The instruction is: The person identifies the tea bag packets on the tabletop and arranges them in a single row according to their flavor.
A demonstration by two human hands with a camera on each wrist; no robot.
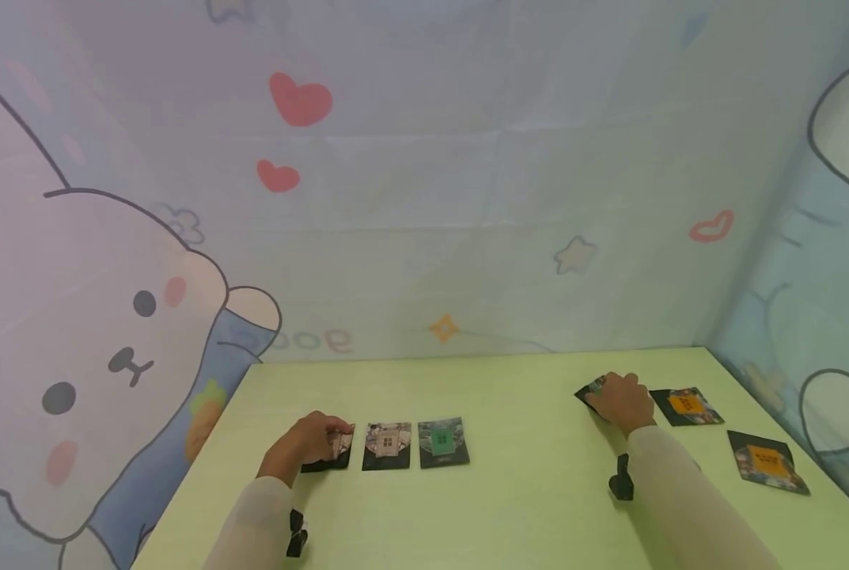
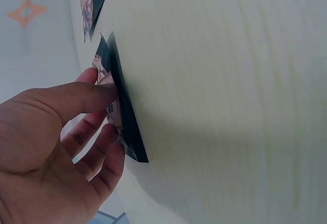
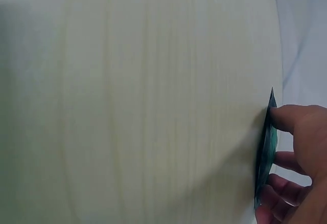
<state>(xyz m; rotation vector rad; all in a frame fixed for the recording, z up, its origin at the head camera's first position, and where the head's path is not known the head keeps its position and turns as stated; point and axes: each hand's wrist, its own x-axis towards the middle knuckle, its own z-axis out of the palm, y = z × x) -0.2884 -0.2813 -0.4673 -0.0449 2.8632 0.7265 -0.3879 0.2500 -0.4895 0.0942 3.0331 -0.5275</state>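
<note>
Behind everything hangs the patterned backdrop, and below it spreads the pale table. My two white sleeves reach over it. The left packet has its black border toward me, running left to right (all these packets look nearly square, so I can't pick out a long axis). The right packet sits askew and tilted, one corner pointing left. The left packet is under my left fingers, showing to the right of and below that hand; the right packet shows at the left side of my right hand. My left hand is partly closed, gripping the left packet with its thumb across the face. My right hand holds the right packet between thumb and fingers, set well apart along it. Beside the left packet lie a pink packet and then a green packet, in one row. Two orange packets lie at the table's right.
</note>
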